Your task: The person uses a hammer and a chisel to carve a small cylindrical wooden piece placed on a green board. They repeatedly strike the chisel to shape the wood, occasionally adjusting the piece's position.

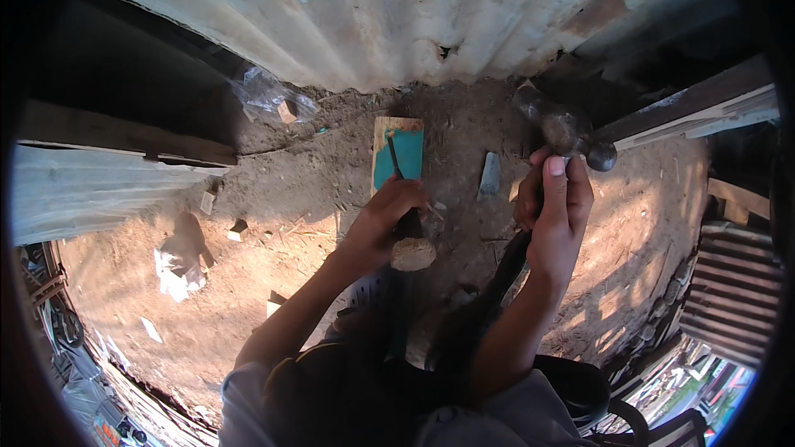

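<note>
My left hand [387, 213] is closed around a chisel [412, 253], its worn, pale handle end turned up toward me. The thin dark blade runs away from my fingers over a wooden block [411, 154] with teal paint and a bare, pale far end. The tip appears to lie at the border of paint and bare wood; whether it touches cannot be made out. To the right, my right hand [556, 211] grips a hammer [566, 131] close below its rounded metal head, raised apart from the chisel. Most of the hammer's handle is hidden by my hand and shadow.
Corrugated metal sheeting [348, 16] stands across the far side. On the dirt floor lie a grey flat piece [490, 174], a clear plastic bag [263, 93], a small wood offcut [238, 230] and a crumpled white scrap [178, 271]. A beam [687, 101] juts in at right.
</note>
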Available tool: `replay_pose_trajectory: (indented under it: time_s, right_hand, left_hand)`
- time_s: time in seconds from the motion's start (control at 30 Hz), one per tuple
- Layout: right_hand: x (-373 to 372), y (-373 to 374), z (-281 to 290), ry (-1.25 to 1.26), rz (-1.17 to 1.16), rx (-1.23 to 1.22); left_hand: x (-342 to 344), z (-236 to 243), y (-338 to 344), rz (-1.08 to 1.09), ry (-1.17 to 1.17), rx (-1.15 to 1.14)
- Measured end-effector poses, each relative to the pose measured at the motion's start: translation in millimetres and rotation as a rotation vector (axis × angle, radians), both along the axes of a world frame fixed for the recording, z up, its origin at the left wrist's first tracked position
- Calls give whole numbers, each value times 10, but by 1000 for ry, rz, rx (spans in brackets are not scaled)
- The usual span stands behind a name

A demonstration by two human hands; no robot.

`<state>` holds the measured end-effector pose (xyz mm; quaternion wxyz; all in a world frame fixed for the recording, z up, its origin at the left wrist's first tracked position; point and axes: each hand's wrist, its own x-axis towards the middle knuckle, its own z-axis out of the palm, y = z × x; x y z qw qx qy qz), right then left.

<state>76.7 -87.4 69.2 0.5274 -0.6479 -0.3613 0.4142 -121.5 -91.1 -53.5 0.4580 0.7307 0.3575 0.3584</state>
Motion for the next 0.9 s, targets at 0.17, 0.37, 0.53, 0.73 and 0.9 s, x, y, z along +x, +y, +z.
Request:
replay_pose_trajectory:
  time_s: [0.17,0.37,0.53,0.73,0.9]
  right_hand:
    - [144,495,597,-133,272,172]
    - [327,162,952,-141,708,90]
    - [521,-345,648,-405,1048,-2]
    - [548,-724,290,-467,1146,83]
    - [575,-859,185,-518,1235,98]
  left_hand:
    - [-175,170,95,-101,51,-51]
    - [-198,302,5,-95,44,-25]
    - [-100,157,-84,-57,67,93]
    - [21,-19,-272,99,126,140]
    - [57,-223,-394,142,194,270]
